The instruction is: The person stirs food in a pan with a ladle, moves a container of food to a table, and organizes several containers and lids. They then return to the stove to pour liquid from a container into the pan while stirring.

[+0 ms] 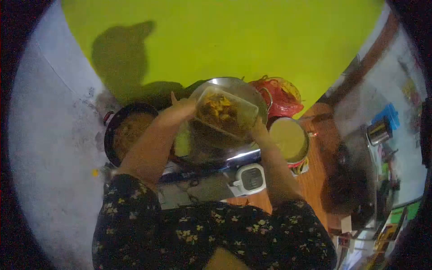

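Note:
Both of my hands hold a clear rectangular container (245, 110) with yellow and brown food pieces (219, 109) gathered toward its left end. My left hand (183, 108) grips the left end, one finger pointing up. At the right end, my right hand (258, 130) is closed on the side. The container is tilted above a large round metal pan (234, 83), whose inside is partly hidden beneath it. The pan sits on a stove with a shiny front edge (243, 154).
On the left is a dark pan (109, 139) with brownish contents. To the right stand a pot of pale liquid (288, 138) and a red plastic bag (285, 101). A white square-lidded container (251, 179) lies nearer my body. The green wall (216, 40) rises behind.

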A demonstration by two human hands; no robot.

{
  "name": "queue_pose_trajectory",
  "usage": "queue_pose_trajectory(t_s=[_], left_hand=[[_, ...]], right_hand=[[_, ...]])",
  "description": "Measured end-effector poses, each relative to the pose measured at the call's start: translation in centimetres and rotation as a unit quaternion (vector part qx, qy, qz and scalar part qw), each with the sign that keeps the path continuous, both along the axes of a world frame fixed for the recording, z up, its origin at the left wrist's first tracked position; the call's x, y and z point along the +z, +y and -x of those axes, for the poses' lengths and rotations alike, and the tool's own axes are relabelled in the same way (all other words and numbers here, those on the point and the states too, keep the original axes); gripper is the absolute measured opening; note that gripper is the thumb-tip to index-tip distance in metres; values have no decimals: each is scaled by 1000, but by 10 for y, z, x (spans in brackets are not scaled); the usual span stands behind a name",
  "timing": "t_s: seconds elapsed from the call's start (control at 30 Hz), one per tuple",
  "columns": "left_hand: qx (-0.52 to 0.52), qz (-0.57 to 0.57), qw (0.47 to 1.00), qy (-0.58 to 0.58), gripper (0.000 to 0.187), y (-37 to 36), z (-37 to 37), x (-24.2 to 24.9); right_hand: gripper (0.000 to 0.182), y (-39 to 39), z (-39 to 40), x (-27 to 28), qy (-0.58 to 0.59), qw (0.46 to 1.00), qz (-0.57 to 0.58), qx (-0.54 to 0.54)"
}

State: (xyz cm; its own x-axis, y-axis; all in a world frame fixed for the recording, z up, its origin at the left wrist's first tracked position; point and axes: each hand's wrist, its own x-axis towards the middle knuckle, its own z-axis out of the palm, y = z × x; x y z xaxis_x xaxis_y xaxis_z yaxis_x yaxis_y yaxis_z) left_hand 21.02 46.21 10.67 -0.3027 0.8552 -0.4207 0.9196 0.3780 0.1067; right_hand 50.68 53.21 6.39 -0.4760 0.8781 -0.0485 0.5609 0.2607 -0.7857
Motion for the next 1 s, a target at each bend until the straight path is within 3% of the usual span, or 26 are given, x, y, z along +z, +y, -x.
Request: queue_pose_trajectory(t_s=[0.1,0.17,0.23,0.3,0.33,0.37,0.47,0.5,0.6,0.63,0.73,0.83,0.9,1.0], left_hand=[[30,-15,999,-36,55,9,1,-15],[25,-5,1000,-1,53,8,-17,11],[4,-58,969,-240,53,20,13,-25],[-7,-85,935,-344,52,25,24,-23],[-6,-84,939,-334,52,22,19,1],[7,-100,941,-323,51,15,16,17],[70,-184,936,-291,55,-9,5,47],[106,-182,931,-298,54,-13,19,42],[108,-197,923,-314,50,-60,17,72],[127,-234,922,-281,49,-72,15,66],[247,-350,856,-289,46,-125,-10,92],[255,-404,854,-205,40,-184,-4,108],[284,-427,841,-172,38,-229,-4,112],[325,-501,784,-170,30,-309,-1,99]], right_hand=[[65,20,-1,-17,-56,998,21,-6],[61,27,-3,-9,-65,998,-12,-2],[55,28,-13,15,-31,998,-62,12],[49,33,-18,34,23,999,-21,-11],[47,40,-22,39,52,998,-1,-20],[42,76,-33,-18,231,961,145,43],[39,29,-15,62,120,986,113,-17],[36,53,-8,1,336,938,40,71],[37,81,4,10,173,980,-22,99],[42,54,10,61,130,986,16,105],[45,25,39,89,218,957,0,192],[44,-5,64,109,127,970,-42,205],[45,-37,85,127,135,959,48,246],[46,-63,128,99,189,921,41,339]])
